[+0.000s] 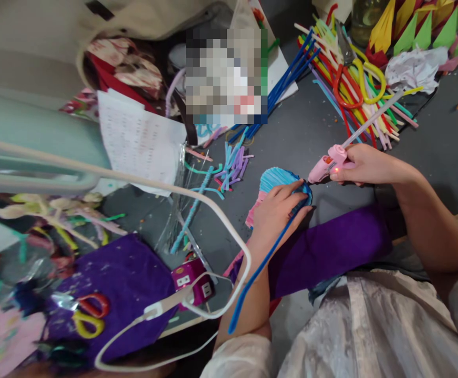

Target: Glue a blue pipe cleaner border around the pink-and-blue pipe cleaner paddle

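Head view: pink glue gun (334, 161) is gripped in the right hand (365, 164), nozzle at the edge of the blue-and-pink craft piece (278, 178). Craft piece is covered by the left hand (278, 210); pinched or only pressed, can't tell. Dark blue pipe cleaner (261, 269) is trailed past the left-hand grip, over the forearm.

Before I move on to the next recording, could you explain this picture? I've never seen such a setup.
There is no machine: these are a person's two bare hands, seen by a head-worn camera looking forward and down. The right hand holds a pink glue gun, its tip close to a blue-and-pink piece. The left hand holds that piece; a dark blue strip trails over the forearm. On the grey table lie colourful craft stems, scissors and a written sheet.
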`<state>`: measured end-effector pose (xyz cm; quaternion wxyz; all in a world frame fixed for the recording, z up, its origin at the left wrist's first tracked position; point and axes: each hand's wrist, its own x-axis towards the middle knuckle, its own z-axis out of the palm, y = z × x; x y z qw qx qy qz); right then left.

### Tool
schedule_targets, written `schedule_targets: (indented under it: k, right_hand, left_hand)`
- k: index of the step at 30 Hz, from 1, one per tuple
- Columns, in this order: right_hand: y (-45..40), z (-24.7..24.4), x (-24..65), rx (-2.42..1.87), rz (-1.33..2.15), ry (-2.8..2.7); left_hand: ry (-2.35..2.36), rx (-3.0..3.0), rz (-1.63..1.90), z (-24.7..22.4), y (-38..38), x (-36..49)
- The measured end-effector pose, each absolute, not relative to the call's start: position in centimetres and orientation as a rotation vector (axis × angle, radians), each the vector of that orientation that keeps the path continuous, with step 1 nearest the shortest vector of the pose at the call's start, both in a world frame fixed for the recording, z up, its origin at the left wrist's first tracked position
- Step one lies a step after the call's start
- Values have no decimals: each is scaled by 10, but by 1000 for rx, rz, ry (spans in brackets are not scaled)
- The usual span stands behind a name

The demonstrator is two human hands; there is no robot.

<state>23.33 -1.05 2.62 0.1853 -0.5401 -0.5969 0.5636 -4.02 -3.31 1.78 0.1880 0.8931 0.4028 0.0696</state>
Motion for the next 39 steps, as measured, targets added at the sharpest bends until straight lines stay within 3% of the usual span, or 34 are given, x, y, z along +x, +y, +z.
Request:
schedule_targets:
  k: [39]
  right_hand:
    - [-10, 26, 234, -1503, 1601, -1684]
  left_hand:
    - [1134, 2515, 231, 15, -32, -41]
